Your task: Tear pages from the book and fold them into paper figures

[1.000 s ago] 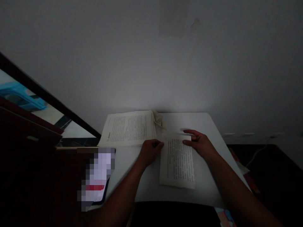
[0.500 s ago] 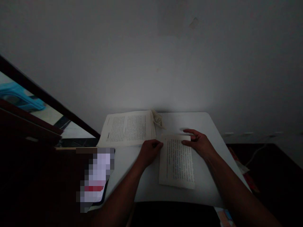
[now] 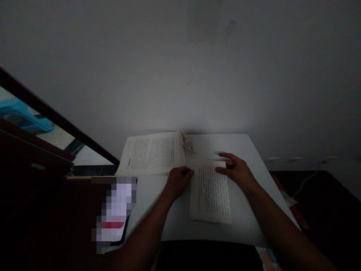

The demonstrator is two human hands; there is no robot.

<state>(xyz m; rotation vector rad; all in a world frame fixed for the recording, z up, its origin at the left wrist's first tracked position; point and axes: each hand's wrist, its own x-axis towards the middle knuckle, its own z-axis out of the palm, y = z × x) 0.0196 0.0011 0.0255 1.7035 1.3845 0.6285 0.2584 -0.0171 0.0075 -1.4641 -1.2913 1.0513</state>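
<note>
A thin, floppy printed page (image 3: pixel 210 194) lies centre-frame on the white surface (image 3: pixel 248 150). The left hand (image 3: pixel 177 182) pinches its upper-left corner; the right hand (image 3: pixel 237 169), fingers spread, presses its top edge.

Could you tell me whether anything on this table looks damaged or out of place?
Yes: a loose printed page lies apart from the open book, both hands on its top corners, and crumpled paper scraps sit at the book's right edge.

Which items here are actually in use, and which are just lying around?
In use:
loose page, pinched at its top left by left hand, top right under right hand

Lying about:
open book
crumpled paper
phone
All on the table
</note>
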